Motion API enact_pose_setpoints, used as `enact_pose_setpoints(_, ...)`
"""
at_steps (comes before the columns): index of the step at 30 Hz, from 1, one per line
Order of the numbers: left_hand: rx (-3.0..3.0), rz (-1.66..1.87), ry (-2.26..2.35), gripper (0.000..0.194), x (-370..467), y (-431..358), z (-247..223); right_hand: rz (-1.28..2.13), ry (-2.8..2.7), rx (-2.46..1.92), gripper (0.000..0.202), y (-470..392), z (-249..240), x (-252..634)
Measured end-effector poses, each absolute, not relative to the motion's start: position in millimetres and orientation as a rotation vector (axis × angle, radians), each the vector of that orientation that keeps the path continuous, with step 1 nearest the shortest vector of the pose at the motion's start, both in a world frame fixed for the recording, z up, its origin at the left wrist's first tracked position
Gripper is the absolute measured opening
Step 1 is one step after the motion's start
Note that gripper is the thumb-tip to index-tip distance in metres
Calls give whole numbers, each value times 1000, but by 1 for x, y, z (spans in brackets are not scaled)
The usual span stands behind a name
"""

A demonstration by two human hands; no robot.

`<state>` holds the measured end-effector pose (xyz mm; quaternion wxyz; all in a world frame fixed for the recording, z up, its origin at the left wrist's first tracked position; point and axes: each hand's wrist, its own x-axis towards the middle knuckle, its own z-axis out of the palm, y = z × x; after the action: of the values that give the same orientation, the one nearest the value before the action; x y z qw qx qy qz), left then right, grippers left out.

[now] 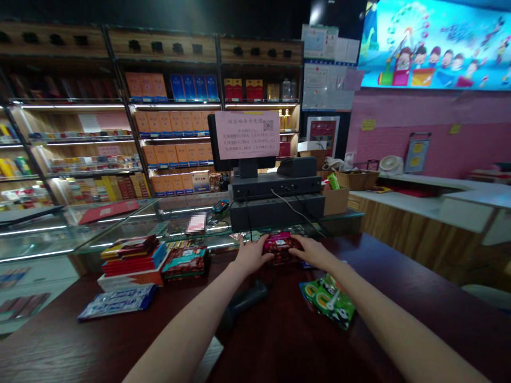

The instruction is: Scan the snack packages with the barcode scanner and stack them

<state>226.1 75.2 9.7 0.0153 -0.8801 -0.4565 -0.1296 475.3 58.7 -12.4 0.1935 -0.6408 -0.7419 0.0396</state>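
Both my arms reach forward over the dark wooden counter. Between them lies a small stack of dark red and pink snack packets [280,246]. My left hand [252,257] grips its left side, thumb and fingers against the packets. On the opposite side, my right hand [315,253] has its fingers curled round the stack's edge. A black barcode scanner [247,299] lies under my left forearm. Beside my right forearm is a green snack bag [330,301] with a panda printed on it.
To the left are a pile of red and yellow boxes [133,255], teal and brown packets [186,261] and blue-white packets [117,302]. Behind the hands stand a glass display case [159,221] and a cash register [275,186] with a pink sign. Stocked shelves line the wall.
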Motion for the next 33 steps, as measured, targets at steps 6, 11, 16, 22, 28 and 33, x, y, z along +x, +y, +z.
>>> enact_pose_setpoints(6,-2761,-409,-1431,61,232,76,8,199,-2081,-1751,54,61,-17,479)
enact_pose_setpoints(11,-2760,-408,-1444,52,235,73,9,164,-2113,-1708,53,63,-23,481)
enact_pose_setpoints(16,-2758,-434,-1458,45,236,71,10,114,-2144,-1672,55,60,-20,481)
enact_pose_setpoints(22,-2780,-495,-1449,43,230,65,15,59,-2109,-1632,52,53,-14,477)
enact_pose_setpoints(28,-2787,-579,-1441,39,217,58,20,12,-2055,-1601,45,44,-4,460)
enact_pose_setpoints(33,-2772,-663,-1452,39,198,51,22,23,-2044,-1537,43,36,7,437)
